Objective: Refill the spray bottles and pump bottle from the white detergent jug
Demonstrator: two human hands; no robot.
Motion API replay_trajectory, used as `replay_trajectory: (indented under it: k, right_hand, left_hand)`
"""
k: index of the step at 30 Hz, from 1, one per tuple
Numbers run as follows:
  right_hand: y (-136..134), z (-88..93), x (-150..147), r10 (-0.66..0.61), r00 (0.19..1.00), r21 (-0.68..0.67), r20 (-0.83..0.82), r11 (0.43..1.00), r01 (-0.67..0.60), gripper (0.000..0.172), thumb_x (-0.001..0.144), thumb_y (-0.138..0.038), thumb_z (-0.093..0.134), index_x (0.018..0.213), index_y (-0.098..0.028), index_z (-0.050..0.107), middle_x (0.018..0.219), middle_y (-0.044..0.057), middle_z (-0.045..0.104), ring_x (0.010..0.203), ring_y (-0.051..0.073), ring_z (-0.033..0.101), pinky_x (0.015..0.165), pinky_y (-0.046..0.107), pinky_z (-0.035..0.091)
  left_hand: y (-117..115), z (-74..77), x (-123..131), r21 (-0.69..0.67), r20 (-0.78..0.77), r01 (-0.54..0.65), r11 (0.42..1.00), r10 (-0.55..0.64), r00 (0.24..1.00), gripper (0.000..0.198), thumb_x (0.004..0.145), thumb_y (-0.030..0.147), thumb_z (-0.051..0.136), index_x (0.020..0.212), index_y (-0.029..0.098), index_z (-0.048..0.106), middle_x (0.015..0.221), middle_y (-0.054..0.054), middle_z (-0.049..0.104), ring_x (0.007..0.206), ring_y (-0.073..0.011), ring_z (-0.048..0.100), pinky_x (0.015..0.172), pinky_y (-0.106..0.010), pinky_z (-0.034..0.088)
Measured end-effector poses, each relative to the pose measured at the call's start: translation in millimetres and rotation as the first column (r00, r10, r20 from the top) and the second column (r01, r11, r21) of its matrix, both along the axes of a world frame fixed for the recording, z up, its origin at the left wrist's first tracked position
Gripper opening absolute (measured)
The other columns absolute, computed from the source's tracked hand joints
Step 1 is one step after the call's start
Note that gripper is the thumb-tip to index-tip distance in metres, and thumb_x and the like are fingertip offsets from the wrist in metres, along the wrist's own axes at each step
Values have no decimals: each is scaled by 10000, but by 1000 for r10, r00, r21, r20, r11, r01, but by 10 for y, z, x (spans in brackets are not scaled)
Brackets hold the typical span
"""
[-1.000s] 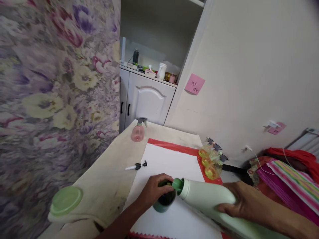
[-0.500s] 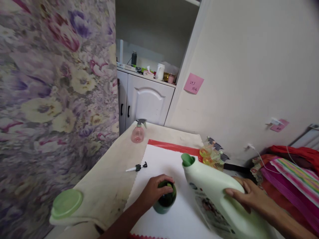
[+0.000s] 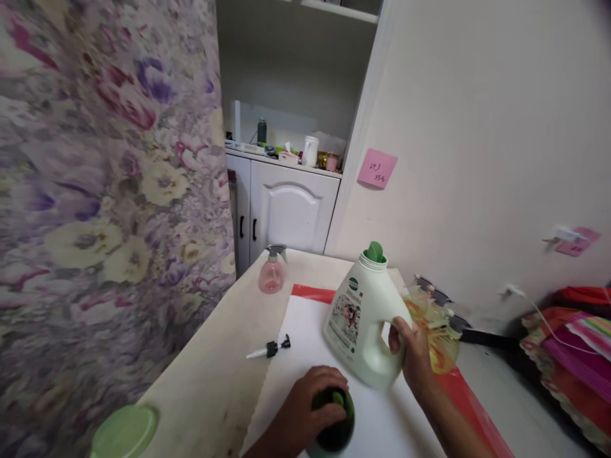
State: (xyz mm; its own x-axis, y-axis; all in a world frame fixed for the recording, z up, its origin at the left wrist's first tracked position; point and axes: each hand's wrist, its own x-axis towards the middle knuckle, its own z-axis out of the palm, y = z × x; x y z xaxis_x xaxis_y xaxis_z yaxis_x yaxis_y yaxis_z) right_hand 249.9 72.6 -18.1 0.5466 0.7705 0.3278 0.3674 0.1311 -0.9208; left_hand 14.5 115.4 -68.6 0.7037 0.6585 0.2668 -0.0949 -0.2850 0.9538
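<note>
My right hand (image 3: 414, 350) is wrapped round the handle of a pale green detergent jug (image 3: 370, 346). The jug is nearly upright, with its cap off and a green pour spout (image 3: 375, 252) showing at the mouth. Low in the view, my left hand (image 3: 312, 407) curls its fingers over the top of a dark green bottle (image 3: 351, 420). Something bright green shows at the bottle's opening; the fingers partly hide it. A black pump head with a white tube (image 3: 272, 349) lies left of the bottle, across the edge of a white sheet (image 3: 300, 324).
A pink spray bottle (image 3: 272, 273) stands at the table's (image 3: 224, 337) far left. Several yellowish spray bottles (image 3: 442, 346) stand behind the jug at the right. A green round lid (image 3: 125, 432) is at the lower left. Red material (image 3: 310, 293) edges the sheet.
The jug has gone from tilted towards the bottle to nearly upright, moving farther back over the sheet. My left hand stays on the bottle. The camera view has shifted.
</note>
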Motion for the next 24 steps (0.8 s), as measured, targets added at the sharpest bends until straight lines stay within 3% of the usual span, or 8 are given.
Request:
replay_trajectory:
  k: [4, 8, 15, 18, 21, 24]
  right_hand:
    - [196, -223, -43, -8, 1000, 38, -24, 999, 9, 481, 853, -534, 471, 487, -227, 415, 417, -60, 425, 449, 121, 412, 529, 268, 344]
    - [206, -387, -57, 2, 1000, 16, -21, 1000, -1, 440, 827, -558, 495, 543, -227, 442, 452, -57, 456, 474, 135, 435, 540, 274, 364]
    - [96, -342, -49, 10, 999, -61, 38, 998, -8, 440, 844, -565, 483, 592, -206, 517, 578, -23, 531, 589, 165, 508, 586, 280, 413]
    - [-89, -339, -50, -1, 1000, -65, 28, 998, 3, 359, 824, -542, 546, 898, -196, 608, 876, 33, 660, 832, 217, 614, 731, 320, 492]
    - [-383, -505, -73, -124, 990, -56, -62, 991, 120, 528, 765, -551, 617, 1154, -202, 541, 1208, 118, 627, 1078, 288, 607, 856, 395, 519]
    - [-669, -841, -220, -166, 973, -72, -161, 985, 156, 541, 710, -523, 681, 1136, -211, 563, 1203, 136, 656, 1108, 323, 614, 892, 429, 529]
  left_hand:
    - [8, -22, -31, -3, -30, 14, 1000, -14, 999, 329, 666, 269, 784, 991, 258, 740, 1142, -76, 682, 1115, -272, 587, 1003, -384, 417]
    - [-5, -6, -64, -7, -81, 29, 1000, -30, 996, 407, 632, 278, 808, 1030, 281, 727, 1200, -73, 663, 1148, -290, 568, 1016, -399, 407]
    - [-22, -101, -130, -19, -209, -1, 1000, -3, 978, 696, 592, 261, 812, 1247, 330, 588, 1358, -49, 573, 1272, -313, 474, 1107, -440, 321]
    - [-25, -85, -191, 0, -251, -23, 1000, 22, 968, 635, 664, 328, 747, 1272, 311, 564, 1373, -55, 563, 1267, -313, 484, 1101, -448, 338]
    - [51, -7, -301, 82, -286, -85, 993, 105, 952, 464, 814, 394, 592, 1267, 295, 564, 1371, -53, 574, 1271, -278, 495, 1101, -427, 352]
    - [243, 64, -441, 318, -424, -217, 923, 343, 838, 380, 917, 396, 440, 1247, 255, 564, 1343, -68, 599, 1247, -228, 522, 1079, -366, 384]
